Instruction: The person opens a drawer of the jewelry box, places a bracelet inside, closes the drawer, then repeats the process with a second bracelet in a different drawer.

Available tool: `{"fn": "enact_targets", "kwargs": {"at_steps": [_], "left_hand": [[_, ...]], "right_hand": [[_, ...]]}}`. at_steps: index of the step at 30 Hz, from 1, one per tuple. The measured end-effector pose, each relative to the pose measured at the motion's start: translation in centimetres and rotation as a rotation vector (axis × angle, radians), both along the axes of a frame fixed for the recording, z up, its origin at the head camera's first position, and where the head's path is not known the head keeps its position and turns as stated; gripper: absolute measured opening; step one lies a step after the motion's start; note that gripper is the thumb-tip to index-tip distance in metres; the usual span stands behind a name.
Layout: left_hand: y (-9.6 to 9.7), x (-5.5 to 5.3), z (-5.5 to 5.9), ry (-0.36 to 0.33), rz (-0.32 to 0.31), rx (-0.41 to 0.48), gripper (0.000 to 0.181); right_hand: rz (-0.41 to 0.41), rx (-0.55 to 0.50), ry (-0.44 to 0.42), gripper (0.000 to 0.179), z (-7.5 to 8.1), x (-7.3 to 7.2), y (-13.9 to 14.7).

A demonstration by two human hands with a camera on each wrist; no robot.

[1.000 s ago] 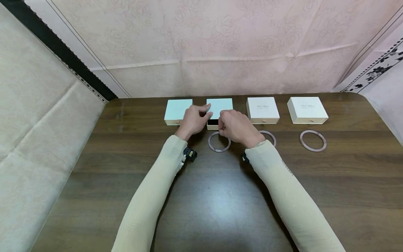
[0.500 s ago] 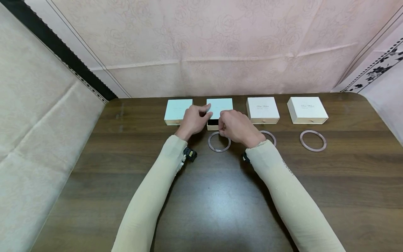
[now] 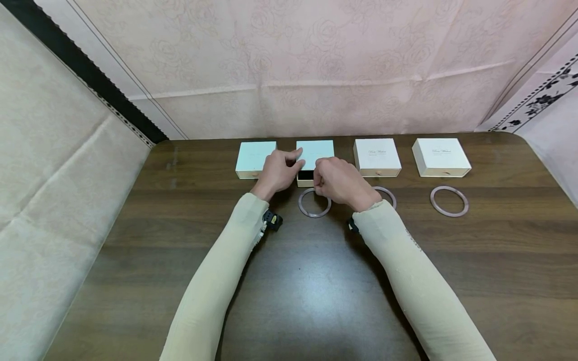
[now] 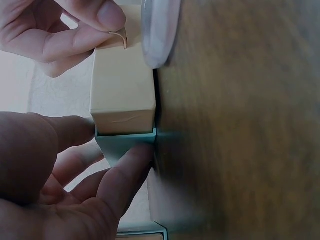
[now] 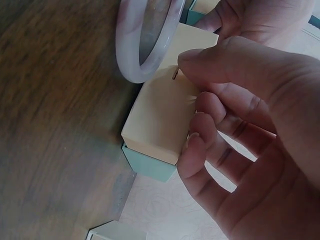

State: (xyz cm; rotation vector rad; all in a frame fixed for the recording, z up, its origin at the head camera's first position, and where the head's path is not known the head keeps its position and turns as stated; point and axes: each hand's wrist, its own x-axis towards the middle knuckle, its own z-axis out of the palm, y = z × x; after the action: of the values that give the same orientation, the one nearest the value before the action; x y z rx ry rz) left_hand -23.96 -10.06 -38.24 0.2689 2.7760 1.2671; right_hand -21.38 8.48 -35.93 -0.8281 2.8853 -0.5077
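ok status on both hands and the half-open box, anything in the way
Left hand holding teal box. Right hand pinching drawer tab. Drawer partly out. Bangle close in front, possibly in the way.

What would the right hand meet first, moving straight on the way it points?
Probably the cream drawer of the partly open blue box, whose tab the right hand pinches; exact depth is hard to judge.

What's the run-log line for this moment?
left hand: holds second-from-left box | right hand: pinches tab | drawer: partly out | nearest bangle: on table, drawer front side
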Motion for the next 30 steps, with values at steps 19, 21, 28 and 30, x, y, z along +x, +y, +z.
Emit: {"fn": "enact_targets", "kwargs": {"at_steps": [19,21,28,30], "left_hand": [[0.05,-0.08,-0.09,-0.002,0.003,-0.007,0.041],[0.06,-0.1,-0.12,-0.001,0.005,-0.008,0.04],[0.06,-0.03,-0.02,-0.005,0.005,-0.013,0.041],[0.06,0.01,0.02,-0.006,0.005,-0.015,0.041]], "right_hand": [[0.011,-0.009,-0.024,0.01,0.17,0.15,0.03],[0.011,-0.009,-0.029,0.01,0.14,0.17,0.03],[0.017,0.006,-0.048,0.008,0.31,0.2,-0.01],[0.022,0.008,-0.05,0.007,0.38,0.18,0.0]]}}
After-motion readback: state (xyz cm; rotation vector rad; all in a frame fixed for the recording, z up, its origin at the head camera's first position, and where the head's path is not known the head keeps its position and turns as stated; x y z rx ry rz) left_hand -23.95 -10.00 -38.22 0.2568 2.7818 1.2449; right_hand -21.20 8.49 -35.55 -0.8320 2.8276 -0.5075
